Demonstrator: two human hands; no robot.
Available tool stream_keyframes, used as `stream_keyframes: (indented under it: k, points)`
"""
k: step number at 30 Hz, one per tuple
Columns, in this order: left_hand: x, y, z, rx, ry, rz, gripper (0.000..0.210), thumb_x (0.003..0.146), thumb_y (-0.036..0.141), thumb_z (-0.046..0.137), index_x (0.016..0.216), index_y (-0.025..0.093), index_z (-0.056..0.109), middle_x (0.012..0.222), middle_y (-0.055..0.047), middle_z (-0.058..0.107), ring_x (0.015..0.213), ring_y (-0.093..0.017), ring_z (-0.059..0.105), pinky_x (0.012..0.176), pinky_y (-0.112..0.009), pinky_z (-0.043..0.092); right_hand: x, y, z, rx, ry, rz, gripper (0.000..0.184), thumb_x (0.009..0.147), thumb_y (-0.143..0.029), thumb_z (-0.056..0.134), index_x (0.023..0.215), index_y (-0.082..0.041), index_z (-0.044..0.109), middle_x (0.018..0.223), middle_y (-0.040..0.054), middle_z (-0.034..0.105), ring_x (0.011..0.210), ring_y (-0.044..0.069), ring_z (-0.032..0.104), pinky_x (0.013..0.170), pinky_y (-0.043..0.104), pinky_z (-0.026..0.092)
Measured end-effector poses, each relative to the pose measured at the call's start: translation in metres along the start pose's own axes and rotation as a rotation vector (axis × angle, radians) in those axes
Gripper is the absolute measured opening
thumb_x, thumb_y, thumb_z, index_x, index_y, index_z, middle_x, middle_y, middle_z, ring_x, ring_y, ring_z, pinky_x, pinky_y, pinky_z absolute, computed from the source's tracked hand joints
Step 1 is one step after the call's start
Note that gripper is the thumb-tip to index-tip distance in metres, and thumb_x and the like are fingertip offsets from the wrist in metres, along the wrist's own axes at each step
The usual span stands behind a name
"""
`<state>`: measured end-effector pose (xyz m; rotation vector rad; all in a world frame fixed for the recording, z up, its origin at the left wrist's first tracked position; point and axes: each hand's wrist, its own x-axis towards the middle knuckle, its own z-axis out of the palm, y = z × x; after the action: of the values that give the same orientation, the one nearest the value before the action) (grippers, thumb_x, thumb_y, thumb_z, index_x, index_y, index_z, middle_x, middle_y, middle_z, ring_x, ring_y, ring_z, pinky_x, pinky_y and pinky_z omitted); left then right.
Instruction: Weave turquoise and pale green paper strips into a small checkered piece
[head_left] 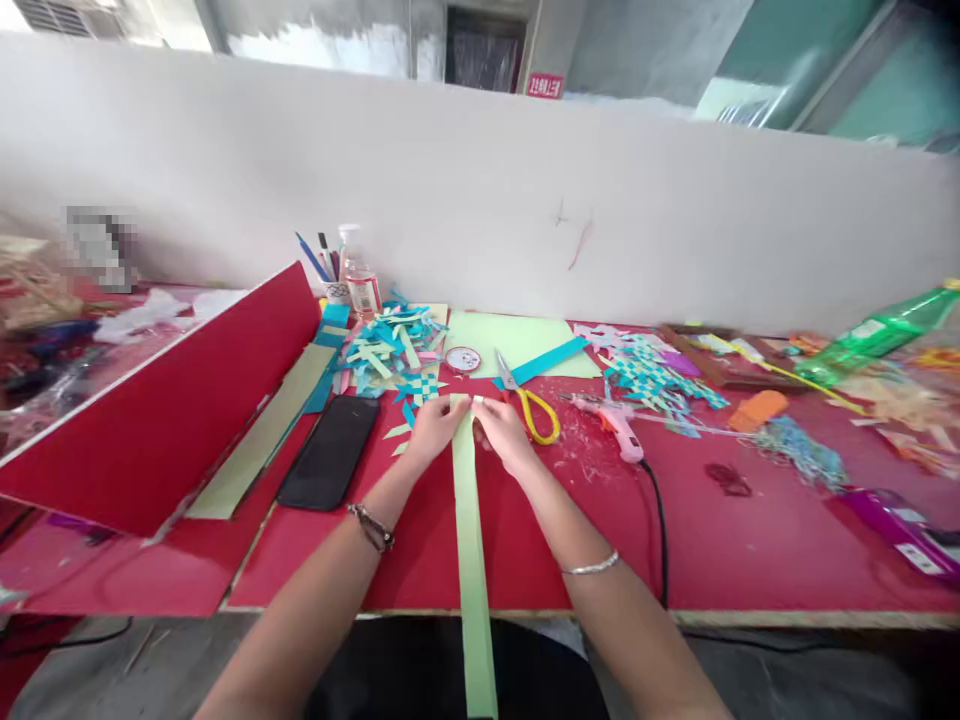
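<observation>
A long pale green paper strip (469,530) runs from between my hands toward me and hangs over the table's front edge. Its far end is pinched by my left hand (435,425), fingers closed. My right hand (504,428) is closed at the same end, on the strip's right side. Just beyond my right hand lie yellow-handled scissors (538,415) with the blades pointing away. A blue paper strip (547,362) lies by the blades, and a small round dish (463,359) sits behind my hands.
A black phone (330,452) and an upright red board (187,400) stand to the left. Paper scraps (397,345) pile near a clear bottle (361,280). On the right are a pink glue gun (619,430) with its cord, woven paper pieces (652,375) and a green bottle (874,340).
</observation>
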<state>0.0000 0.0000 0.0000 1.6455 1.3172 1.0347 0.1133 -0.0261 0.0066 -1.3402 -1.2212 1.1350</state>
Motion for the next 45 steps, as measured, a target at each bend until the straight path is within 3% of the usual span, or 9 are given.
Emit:
stream_keyframes:
  k: [11, 19, 26, 33, 40, 45]
  points:
    - [-0.004, 0.0, 0.004, -0.07, -0.013, -0.025, 0.033, 0.07, 0.046, 0.045, 0.059, 0.015, 0.048, 0.049, 0.004, 0.045, 0.045, -0.008, 0.038, 0.042, -0.019, 0.026, -0.002, 0.009, 0.001, 0.024, 0.002, -0.012, 0.028, 0.071, -0.043, 0.047, 0.056, -0.02, 0.043, 0.037, -0.0068, 0.039, 0.03, 0.007, 0.034, 0.031, 0.02, 0.022]
    - [-0.007, 0.002, 0.004, -0.065, -0.081, -0.039, 0.037, 0.068, 0.048, 0.047, 0.052, 0.015, 0.044, 0.046, 0.005, 0.038, 0.043, -0.007, 0.034, 0.041, -0.02, 0.023, -0.001, 0.008, 0.0, 0.064, 0.085, -0.015, 0.029, 0.073, -0.045, 0.044, 0.058, -0.02, 0.042, 0.039, -0.0071, 0.037, 0.033, 0.007, 0.034, 0.034, 0.021, 0.025]
    - [-0.007, 0.002, 0.005, -0.051, -0.023, -0.012, 0.032, 0.071, 0.042, 0.043, 0.053, 0.016, 0.042, 0.047, 0.005, 0.037, 0.046, -0.007, 0.034, 0.043, -0.02, 0.024, -0.006, 0.003, 0.003, 0.074, -0.005, -0.007, 0.027, 0.07, -0.04, 0.048, 0.054, -0.02, 0.04, 0.036, -0.0075, 0.037, 0.031, 0.007, 0.033, 0.032, 0.02, 0.022]
    - [-0.009, 0.002, 0.007, -0.056, 0.071, -0.02, 0.032, 0.073, 0.04, 0.042, 0.052, 0.017, 0.036, 0.046, 0.006, 0.031, 0.045, -0.007, 0.028, 0.043, -0.02, 0.021, -0.005, 0.008, 0.006, 0.109, 0.004, 0.01, 0.027, 0.069, -0.037, 0.046, 0.052, -0.02, 0.035, 0.036, -0.0076, 0.038, 0.029, 0.006, 0.031, 0.031, 0.019, 0.02]
    - [-0.01, 0.006, 0.007, -0.102, -0.061, -0.045, 0.037, 0.069, 0.048, 0.044, 0.053, 0.015, 0.045, 0.046, 0.005, 0.04, 0.043, -0.008, 0.035, 0.04, -0.019, 0.025, -0.002, 0.008, 0.002, 0.105, 0.108, -0.036, 0.027, 0.072, -0.04, 0.041, 0.056, -0.02, 0.035, 0.042, -0.0077, 0.033, 0.037, 0.006, 0.032, 0.037, 0.02, 0.024]
    - [-0.008, 0.004, 0.005, -0.106, -0.037, -0.027, 0.035, 0.068, 0.047, 0.046, 0.054, 0.015, 0.045, 0.048, 0.004, 0.039, 0.045, -0.007, 0.033, 0.041, -0.019, 0.023, -0.003, 0.004, 0.0, 0.065, 0.064, -0.092, 0.032, 0.068, -0.038, 0.049, 0.05, -0.019, 0.029, 0.047, -0.007, 0.026, 0.044, 0.007, 0.028, 0.042, 0.02, 0.022]
